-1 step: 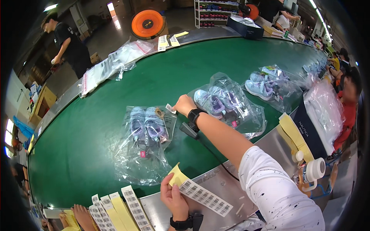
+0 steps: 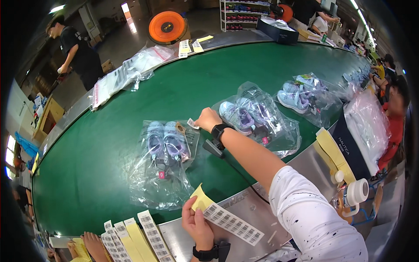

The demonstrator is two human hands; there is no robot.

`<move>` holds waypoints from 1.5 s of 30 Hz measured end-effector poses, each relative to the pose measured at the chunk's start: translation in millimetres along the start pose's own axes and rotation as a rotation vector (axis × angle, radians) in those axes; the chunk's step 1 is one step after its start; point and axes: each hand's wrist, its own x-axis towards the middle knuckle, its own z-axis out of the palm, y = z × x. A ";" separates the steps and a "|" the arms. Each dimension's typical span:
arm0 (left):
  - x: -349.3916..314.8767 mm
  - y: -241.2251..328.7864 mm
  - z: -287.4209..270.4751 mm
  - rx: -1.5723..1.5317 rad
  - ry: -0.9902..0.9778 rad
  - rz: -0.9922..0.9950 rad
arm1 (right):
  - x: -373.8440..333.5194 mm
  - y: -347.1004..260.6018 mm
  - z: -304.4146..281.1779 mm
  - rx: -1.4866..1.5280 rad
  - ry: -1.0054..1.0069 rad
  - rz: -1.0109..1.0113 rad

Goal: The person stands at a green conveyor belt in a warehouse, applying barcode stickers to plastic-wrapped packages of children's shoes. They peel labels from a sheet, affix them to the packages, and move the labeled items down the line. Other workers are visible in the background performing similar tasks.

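Note:
My right hand (image 2: 208, 118) pinches a small white barcode sticker (image 2: 193, 124) over the upper right corner of a clear plastic bag (image 2: 144, 183). Inside that bag lies a pair of light blue and lilac children's shoes (image 2: 167, 142) with a pink tag. Whether the sticker touches the plastic, I cannot tell. Nearer to me, my left hand (image 2: 198, 225) grips a sheet of barcode stickers (image 2: 233, 223), its yellow backing bared at the upper end. A second bagged pair of shoes (image 2: 246, 114) is just right of my right hand.
Another bagged pair (image 2: 301, 94) lies farther right on the green conveyor belt (image 2: 96, 161). Label strips (image 2: 152, 236) rest on the near metal edge, beside another person's hand (image 2: 94, 244). A corded dark device (image 2: 213, 148), a bottle (image 2: 355, 192) and a box of plastic bags (image 2: 366, 131) are close by.
My right hand has shifted very slightly left with the sticker. The left hand and the bagged shoes have not visibly moved.

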 end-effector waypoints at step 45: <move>-15.9 16.8 -5.7 0.239 -0.252 0.064 | -288.1 17.2 -75.0 0.263 -0.311 -0.617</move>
